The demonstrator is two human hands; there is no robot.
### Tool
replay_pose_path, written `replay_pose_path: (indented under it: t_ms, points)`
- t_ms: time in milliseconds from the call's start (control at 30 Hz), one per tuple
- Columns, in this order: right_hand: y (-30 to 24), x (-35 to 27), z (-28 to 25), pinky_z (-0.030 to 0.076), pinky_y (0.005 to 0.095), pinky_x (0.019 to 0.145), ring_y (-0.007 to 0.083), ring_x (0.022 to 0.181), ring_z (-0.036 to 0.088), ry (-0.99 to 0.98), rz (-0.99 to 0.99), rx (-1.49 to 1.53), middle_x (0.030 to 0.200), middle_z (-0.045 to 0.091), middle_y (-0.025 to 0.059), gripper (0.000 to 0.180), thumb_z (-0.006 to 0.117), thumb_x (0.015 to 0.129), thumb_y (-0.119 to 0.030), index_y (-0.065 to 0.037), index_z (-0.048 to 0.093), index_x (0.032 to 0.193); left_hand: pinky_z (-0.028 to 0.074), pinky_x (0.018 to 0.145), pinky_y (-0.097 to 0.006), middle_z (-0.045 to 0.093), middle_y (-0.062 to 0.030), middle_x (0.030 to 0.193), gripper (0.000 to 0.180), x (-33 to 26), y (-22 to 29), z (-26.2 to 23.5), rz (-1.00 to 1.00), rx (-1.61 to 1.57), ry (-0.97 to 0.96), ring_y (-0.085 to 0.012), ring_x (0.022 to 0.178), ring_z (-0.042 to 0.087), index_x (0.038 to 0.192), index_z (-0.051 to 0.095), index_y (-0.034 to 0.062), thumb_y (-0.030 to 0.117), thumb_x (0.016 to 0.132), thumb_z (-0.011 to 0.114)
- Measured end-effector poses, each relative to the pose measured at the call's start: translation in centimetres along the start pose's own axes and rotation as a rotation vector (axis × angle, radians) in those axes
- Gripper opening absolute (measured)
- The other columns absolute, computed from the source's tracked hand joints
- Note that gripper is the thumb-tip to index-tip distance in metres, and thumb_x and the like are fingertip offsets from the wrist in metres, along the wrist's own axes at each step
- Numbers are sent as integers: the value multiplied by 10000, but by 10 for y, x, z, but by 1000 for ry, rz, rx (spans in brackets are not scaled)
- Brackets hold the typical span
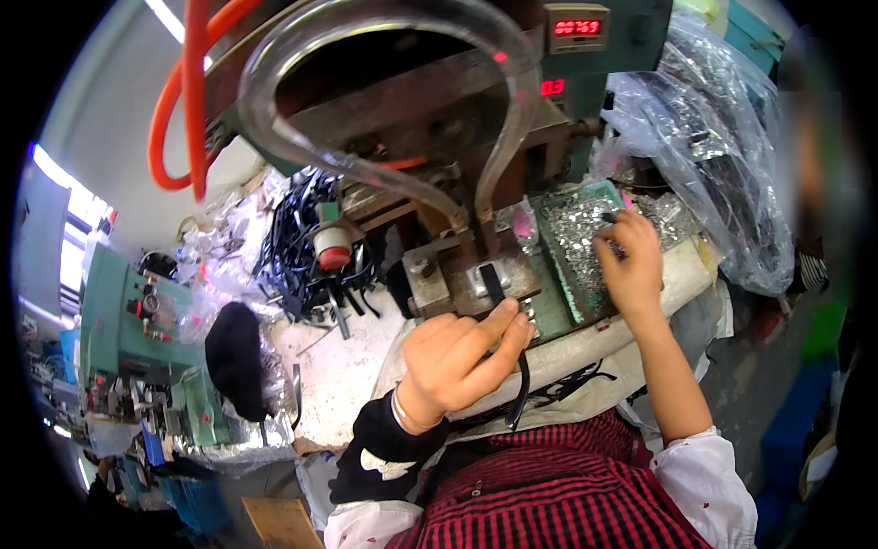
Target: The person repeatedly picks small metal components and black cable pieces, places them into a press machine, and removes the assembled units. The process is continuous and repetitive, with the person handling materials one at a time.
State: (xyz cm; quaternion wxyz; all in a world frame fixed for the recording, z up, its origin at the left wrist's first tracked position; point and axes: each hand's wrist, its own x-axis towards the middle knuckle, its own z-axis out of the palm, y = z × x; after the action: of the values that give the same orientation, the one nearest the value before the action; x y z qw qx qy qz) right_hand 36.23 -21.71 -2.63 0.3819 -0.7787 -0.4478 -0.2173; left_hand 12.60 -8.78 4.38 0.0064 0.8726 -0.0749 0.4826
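My left hand is closed on a narrow black strap. The strap's far end lies on the small metal die of a press, and its tail hangs down below my fingers. Over a green tray of small shiny metal pieces, my right hand has its fingers drawn together. Something small and dark shows at those fingertips, too little of it to name. Two clear tubes come down to the press just beyond my left hand.
A red push button stands left of the die, before a heap of black straps. Clear plastic bags bulge at the right. An orange hose hangs at upper left. A black cloth-like object lies on the left of the bench.
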Motion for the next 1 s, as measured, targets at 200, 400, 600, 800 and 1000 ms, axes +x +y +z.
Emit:
replay_pose_path:
  t_ms: [200,400,600,800,1000]
  points:
    - [6,-3,-5,492,337,736,230,782,646,30,334,235,836,681,103,84,687,888,-85,-15,661,926,401,476,-243,704,-96,1019,184,6,-3,-2,21,-30,8,-99,559,559,916,691,52,70,746,760]
    - [4,-6,1,477,273,724,137,743,601,-54,423,328,833,665,60,121,697,885,-60,-6,656,985,486,548,-264,741,-120,1039,255,-9,34,-18,-292,-73,-3,-158,646,649,992,732,23,19,739,765]
    - [5,-28,-9,488,283,824,149,878,626,-12,403,461,915,680,71,171,703,864,-12,8,708,1034,495,639,-267,735,-127,977,139,-61,19,-89,-694,255,161,-156,704,644,978,722,-13,-14,844,682]
    - [-28,-4,-3,507,350,847,259,930,678,16,179,324,1001,722,131,156,658,890,-28,-9,720,1031,513,711,-328,700,-102,922,124,-110,-93,-91,-936,418,-8,-261,827,680,946,730,47,112,842,740]
    - [-30,-10,7,505,350,854,276,919,675,9,277,400,962,712,132,112,660,885,-25,-4,705,986,435,525,-302,627,-37,582,231,-191,-144,-50,-1617,-147,31,-146,530,570,814,765,8,238,820,784]
